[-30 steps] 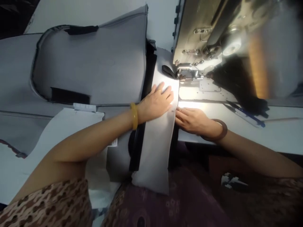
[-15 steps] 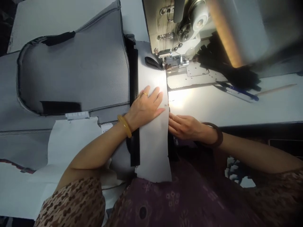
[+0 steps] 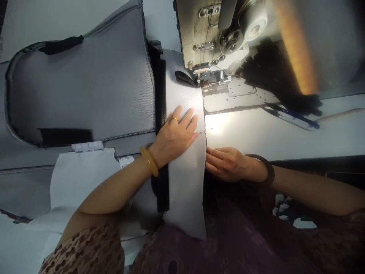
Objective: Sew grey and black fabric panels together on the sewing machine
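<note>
A long pale grey fabric strip (image 3: 185, 182) runs from my body up to the sewing machine's presser foot (image 3: 199, 80). My left hand (image 3: 178, 133) lies flat on the strip with its fingers spread. At the strip's right edge, my right hand (image 3: 225, 163) pinches the border, its fingertips partly hidden under the fabric. A small black loop (image 3: 185, 78) lies on the strip just left of the foot. Black binding (image 3: 162, 182) follows the strip's left side, beside a large grey sewn panel (image 3: 85, 91).
The sewing machine head (image 3: 205, 34) stands over the strip's far end. To the right lie a pile of black strips (image 3: 273, 72), a blue pen (image 3: 302, 116) and a thin wooden stick (image 3: 339, 114). White fabric (image 3: 82, 179) spreads under my left forearm.
The view has shifted slightly. Both hands stay on the strip, the left flat and the right at the edge, with the right slightly nearer my body. The strip's far end remains at the presser foot.
</note>
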`<state>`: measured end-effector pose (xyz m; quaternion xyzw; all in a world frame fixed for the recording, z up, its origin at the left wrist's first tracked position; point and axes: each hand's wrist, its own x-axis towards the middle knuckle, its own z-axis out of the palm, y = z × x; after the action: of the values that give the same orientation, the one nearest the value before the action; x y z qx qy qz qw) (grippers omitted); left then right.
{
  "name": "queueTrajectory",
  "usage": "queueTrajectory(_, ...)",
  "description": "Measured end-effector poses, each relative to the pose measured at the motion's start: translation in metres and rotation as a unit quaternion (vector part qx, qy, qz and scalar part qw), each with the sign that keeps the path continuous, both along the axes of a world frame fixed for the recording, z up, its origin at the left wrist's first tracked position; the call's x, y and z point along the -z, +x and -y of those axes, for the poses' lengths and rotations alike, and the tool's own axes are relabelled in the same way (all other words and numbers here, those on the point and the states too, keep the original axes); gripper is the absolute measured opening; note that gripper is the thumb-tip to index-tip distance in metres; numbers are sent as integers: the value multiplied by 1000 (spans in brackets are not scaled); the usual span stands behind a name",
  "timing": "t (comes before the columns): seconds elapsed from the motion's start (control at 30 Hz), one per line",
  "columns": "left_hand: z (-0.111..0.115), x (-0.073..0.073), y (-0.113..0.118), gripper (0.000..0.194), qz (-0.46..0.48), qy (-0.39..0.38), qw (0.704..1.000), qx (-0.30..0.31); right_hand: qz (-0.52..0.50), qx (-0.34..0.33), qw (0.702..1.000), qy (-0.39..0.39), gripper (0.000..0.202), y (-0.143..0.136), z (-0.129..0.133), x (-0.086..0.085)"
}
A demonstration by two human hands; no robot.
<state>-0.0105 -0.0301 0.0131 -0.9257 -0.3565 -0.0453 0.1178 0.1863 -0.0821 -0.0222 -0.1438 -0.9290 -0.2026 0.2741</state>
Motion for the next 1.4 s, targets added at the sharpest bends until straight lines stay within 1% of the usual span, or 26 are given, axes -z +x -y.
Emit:
queueTrajectory(0.1, 1, 0, 1, 47, -1, 11, 1000, -6, -5, 1, 1000, -6, 28, 0, 0, 0)
queueTrajectory(0.23, 1, 0, 1, 50, -14, 32, 999, 4, -15, -1, 1000, -14, 29, -1, 2, -1)
queueTrajectory(0.43, -7, 3, 0, 51, -19, 38, 999, 18, -9, 15, 1000, -25, 33, -1, 0, -3)
queueTrajectory(0.63, -23, 0, 5, 51, -26, 16, 1000, 4, -16, 5, 1000, -12, 29, 4, -18, -7)
queueTrajectory(0.83, -38, -5, 9, 50, -17, 11, 1000, 0, -29, 3, 999, -13, 32, 8, -35, -13)
queueTrajectory(1.0, -50, -7, 10, 46, -6, 19, 1000, -5, -13, 15, 1000, -11, 36, 9, -46, -15)
queueTrajectory(1.23, -65, -10, 13, 44, -6, 16, 999, -29, 4, 28, 999, -45, 38, 13, -62, -11)
queueTrajectory(1.4, -74, -10, 17, 41, -9, -14, 998, -54, -19, 41, 997, -67, 36, 17, -69, -10)
